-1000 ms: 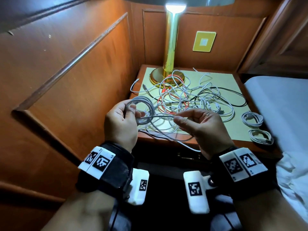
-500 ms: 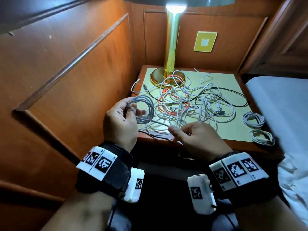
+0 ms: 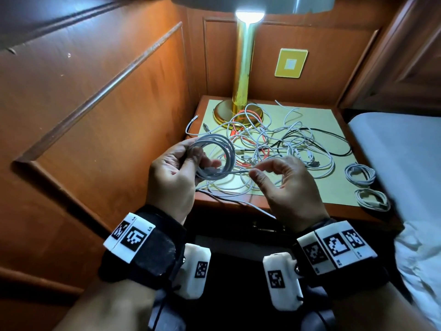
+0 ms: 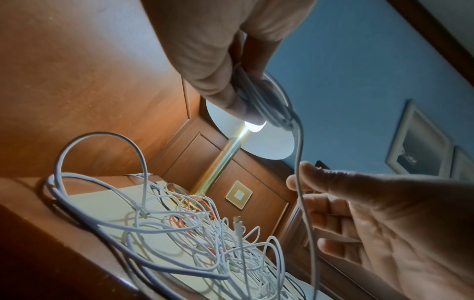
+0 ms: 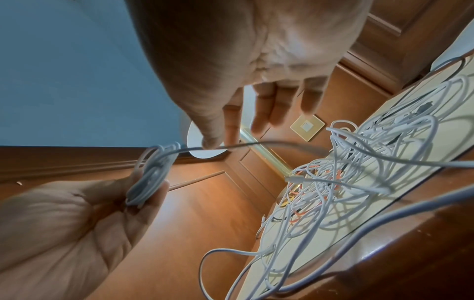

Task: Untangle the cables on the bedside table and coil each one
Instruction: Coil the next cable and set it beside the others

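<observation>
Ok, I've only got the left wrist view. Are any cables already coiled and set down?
Observer: Yes, two. A far coil and a near coil lie by the table's right edge, apart from the tangle.
Operator: And is everything in the tangle white or orange?
Observer: No, a black cable loops round its far right side.

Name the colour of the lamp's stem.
Shiny gold, like brass; the lamp stem shows best in the head view.
</observation>
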### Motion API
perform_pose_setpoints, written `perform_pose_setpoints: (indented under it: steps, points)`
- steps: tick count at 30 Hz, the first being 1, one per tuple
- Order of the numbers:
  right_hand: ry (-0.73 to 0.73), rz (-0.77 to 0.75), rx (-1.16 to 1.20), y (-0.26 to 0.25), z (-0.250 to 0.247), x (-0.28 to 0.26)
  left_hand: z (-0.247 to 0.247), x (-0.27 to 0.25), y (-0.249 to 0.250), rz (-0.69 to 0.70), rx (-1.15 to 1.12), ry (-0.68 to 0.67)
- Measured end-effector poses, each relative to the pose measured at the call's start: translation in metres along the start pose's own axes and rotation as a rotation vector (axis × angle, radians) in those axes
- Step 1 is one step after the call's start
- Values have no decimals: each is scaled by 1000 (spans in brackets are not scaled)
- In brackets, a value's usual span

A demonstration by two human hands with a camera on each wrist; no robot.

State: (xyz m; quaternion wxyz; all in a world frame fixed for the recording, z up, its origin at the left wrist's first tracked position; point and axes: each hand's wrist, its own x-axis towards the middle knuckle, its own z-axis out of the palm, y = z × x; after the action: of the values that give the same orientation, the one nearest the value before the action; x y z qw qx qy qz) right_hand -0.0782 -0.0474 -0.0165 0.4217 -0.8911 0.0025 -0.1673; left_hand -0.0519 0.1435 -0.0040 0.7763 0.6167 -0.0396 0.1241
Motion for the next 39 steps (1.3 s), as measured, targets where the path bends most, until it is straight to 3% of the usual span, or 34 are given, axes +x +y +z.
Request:
perform_pose_setpoints:
  steps: [4, 15, 20, 24, 32, 36, 39]
  points:
    - [-10, 71, 56, 1, 1, 0, 6, -4, 2, -19, -52, -15]
    - [-129, 305, 864, -16, 7, 3, 15, -13, -11, -26, 99, -24]
    - [-186, 152, 751, -15, 5, 0, 13, -15, -10, 96, 255, -55]
    - [-55, 50, 558, -12, 10, -1, 18, -21, -12, 111, 280, -86]
    - [-52, 67, 553, -11, 13, 0, 23, -22, -19, -58, 148, -112]
    - [-94, 67, 563, -9, 16, 0, 18, -19, -18, 12, 295, -208]
    - [-104, 69, 584, -11, 16, 0, 21, -23, -15, 65, 369, -173]
